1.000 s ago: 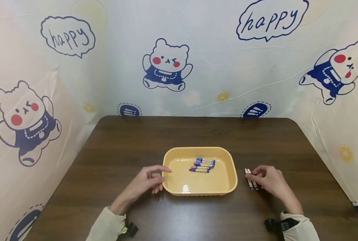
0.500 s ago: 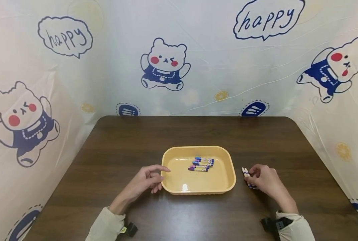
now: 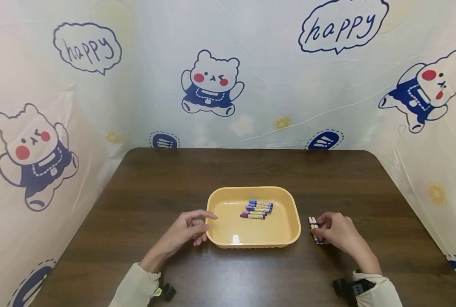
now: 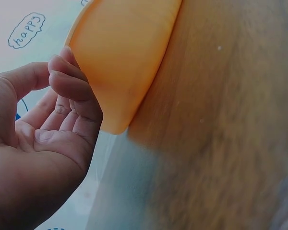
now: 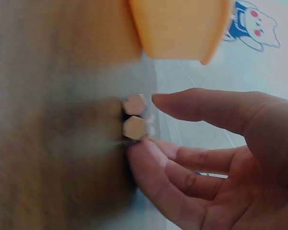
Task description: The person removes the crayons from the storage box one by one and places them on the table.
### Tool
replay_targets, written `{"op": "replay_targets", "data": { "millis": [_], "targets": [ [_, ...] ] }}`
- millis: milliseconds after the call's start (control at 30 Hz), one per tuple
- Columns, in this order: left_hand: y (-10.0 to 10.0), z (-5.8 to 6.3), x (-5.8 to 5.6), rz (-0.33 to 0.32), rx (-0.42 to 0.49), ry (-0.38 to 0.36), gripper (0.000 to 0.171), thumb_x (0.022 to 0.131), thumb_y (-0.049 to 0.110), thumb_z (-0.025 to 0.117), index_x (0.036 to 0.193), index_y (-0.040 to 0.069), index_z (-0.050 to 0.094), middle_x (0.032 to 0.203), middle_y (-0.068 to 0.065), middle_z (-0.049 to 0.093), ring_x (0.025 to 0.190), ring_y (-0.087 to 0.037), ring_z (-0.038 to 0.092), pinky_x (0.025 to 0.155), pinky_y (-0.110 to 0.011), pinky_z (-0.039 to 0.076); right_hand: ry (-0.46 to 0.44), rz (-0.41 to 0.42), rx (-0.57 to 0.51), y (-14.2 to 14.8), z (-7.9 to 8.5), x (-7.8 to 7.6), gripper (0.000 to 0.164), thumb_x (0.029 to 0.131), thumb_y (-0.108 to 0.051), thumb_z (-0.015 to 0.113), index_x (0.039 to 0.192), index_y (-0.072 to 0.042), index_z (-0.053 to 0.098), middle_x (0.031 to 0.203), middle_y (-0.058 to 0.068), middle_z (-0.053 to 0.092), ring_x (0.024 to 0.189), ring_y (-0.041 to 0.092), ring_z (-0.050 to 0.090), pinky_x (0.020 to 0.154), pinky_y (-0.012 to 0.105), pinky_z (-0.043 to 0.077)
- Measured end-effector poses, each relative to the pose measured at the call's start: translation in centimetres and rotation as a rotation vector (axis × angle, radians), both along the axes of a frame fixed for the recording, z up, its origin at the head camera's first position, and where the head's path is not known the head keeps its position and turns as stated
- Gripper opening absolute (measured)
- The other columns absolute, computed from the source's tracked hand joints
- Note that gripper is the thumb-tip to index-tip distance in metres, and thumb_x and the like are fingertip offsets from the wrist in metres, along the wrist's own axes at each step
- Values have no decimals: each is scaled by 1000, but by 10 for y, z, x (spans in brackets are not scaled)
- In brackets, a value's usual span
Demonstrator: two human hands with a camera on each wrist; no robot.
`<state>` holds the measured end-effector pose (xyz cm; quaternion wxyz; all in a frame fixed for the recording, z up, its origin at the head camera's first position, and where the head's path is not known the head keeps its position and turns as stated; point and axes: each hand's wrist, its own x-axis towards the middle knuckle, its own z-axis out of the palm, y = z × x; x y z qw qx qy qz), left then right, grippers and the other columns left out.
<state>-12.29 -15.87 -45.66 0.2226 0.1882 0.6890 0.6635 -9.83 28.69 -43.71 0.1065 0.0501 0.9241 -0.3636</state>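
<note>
Two pale-tipped crayons (image 3: 313, 224) lie side by side on the table, right of the yellow tray (image 3: 252, 244). My right hand (image 3: 339, 232) has curled thumb and fingers around them; in the right wrist view the crayon ends (image 5: 135, 128) show, a finger touching the lower one and the thumb close to the upper. Inside the tray, several crayons (image 3: 256, 210) with blue, pink and purple tips lie in a loose row. At the tray's left rim rests my left hand (image 3: 186, 228), index finger reaching over the edge, other fingers loosely bent outside.
Brown wooden table (image 3: 166, 175) under everything. A pale curtain (image 3: 136, 85) printed with bears stands along its back and sides. Dark wrist cameras (image 3: 168, 292) sit at both sleeves.
My right hand and its two crayons have shifted slightly left, and the crayons lie closer together and straighter. The left hand and the crayons in the tray stay put.
</note>
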Motion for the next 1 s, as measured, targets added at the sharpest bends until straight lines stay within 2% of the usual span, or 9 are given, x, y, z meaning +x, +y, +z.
{"op": "replay_targets", "data": {
  "millis": [233, 433, 700, 1000],
  "targets": [
    [-1, -6, 0, -6, 21, 5, 33, 98, 0, 58, 129, -10, 55, 70, -7, 64, 56, -14, 55, 51, -22, 48, -17, 9, 3, 8, 0, -1, 31, 87, -22, 76, 100, 3, 65, 77, 4, 69, 60, 18, 68, 58, 33, 56],
    [-1, -6, 0, -7, 23, 11, 33, 98, 0, 58, 129, -10, 55, 71, -9, 65, 56, -14, 55, 51, -22, 48, 10, 25, 16, 8, -1, -1, 28, 88, -21, 74, 99, 3, 66, 75, 4, 68, 59, 17, 66, 54, 32, 55],
    [0, -4, -1, -8, 25, 15, 32, 98, 0, 58, 128, -11, 55, 71, -10, 65, 56, -14, 55, 51, -22, 48, 184, 58, 158, -2, 9, -1, 22, 90, -23, 73, 95, -1, 70, 74, 1, 66, 64, 14, 56, 56, 32, 46],
    [-1, -3, -1, -10, 18, 2, 33, 98, 1, 58, 128, -10, 56, 71, -7, 66, 56, -14, 55, 52, -22, 48, 411, 19, 160, -31, 28, 2, 7, 87, -11, 75, 89, -6, 70, 70, -2, 65, 63, 12, 58, 54, 27, 47]
  ]
}}
